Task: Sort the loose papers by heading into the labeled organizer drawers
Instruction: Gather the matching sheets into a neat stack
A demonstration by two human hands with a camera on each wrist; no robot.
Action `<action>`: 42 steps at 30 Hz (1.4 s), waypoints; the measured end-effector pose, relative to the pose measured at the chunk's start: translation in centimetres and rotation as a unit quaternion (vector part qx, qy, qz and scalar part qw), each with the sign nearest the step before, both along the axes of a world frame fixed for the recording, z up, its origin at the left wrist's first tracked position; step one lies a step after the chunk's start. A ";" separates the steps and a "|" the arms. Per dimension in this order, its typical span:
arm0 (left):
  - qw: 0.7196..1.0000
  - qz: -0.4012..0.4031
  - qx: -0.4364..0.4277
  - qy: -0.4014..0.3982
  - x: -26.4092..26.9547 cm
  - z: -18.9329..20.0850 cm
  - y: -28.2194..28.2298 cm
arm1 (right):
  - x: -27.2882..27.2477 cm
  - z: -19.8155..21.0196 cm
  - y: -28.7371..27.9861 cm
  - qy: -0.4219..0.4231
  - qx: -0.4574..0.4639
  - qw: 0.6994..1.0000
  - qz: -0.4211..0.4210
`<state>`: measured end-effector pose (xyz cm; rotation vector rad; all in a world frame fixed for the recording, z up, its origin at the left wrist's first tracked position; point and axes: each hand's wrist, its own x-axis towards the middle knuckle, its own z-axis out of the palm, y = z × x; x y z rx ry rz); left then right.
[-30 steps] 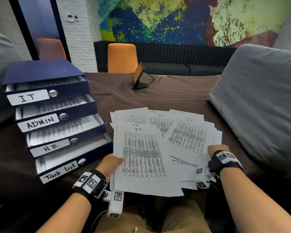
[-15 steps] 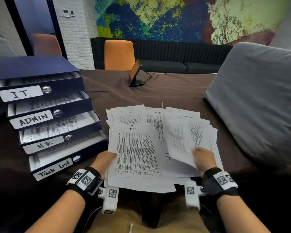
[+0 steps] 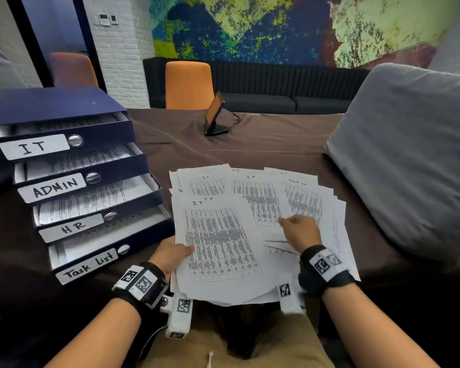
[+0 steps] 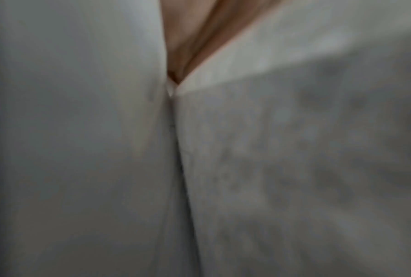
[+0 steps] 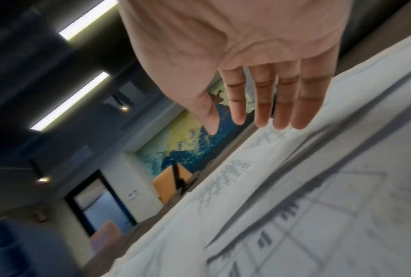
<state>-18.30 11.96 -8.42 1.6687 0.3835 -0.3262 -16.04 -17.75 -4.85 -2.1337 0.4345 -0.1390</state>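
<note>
The left hand point(image 3: 170, 257) grips the near-left edge of the fanned loose papers point(image 3: 252, 229). The right hand point(image 3: 299, 231) lies on them; the right wrist view shows its fingers point(image 5: 261, 105) straight, grasping nothing. Far left, the organizer drawers point(image 3: 72, 187) hold printed sheets.

Left hand point(image 3: 170, 254) low at left, thumb curled over the top and fingers out of sight beneath what it grips, forearm angling in from lower left; right hand point(image 3: 299, 231) raised at right, palm down, fingers point(image 5: 261, 105) straight and close together, thumb apart, holding nothing.
</note>
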 end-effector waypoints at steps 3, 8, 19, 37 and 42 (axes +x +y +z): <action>1.000 -0.006 0.021 0.002 0.1 0.1 0.0 | 2.3 1.0 -1.1 0.049 -0.016 0.996 -0.066; 1.000 -0.003 0.017 -0.002 -0.3 0.4 -0.2 | 4.8 0.1 -0.7 0.130 0.002 0.986 -0.101; 1.000 0.002 0.006 0.002 -0.4 0.9 -0.3 | 5.2 0.7 -2.7 0.084 -0.027 0.993 -0.084; 0.994 0.093 -0.052 0.000 -0.4 2.0 -1.3 | -3.6 -3.7 -1.4 0.007 0.148 0.989 -0.009; 0.997 0.063 -0.051 -0.012 -0.5 1.4 -1.2 | -5.6 -2.0 1.5 0.029 0.058 0.991 0.116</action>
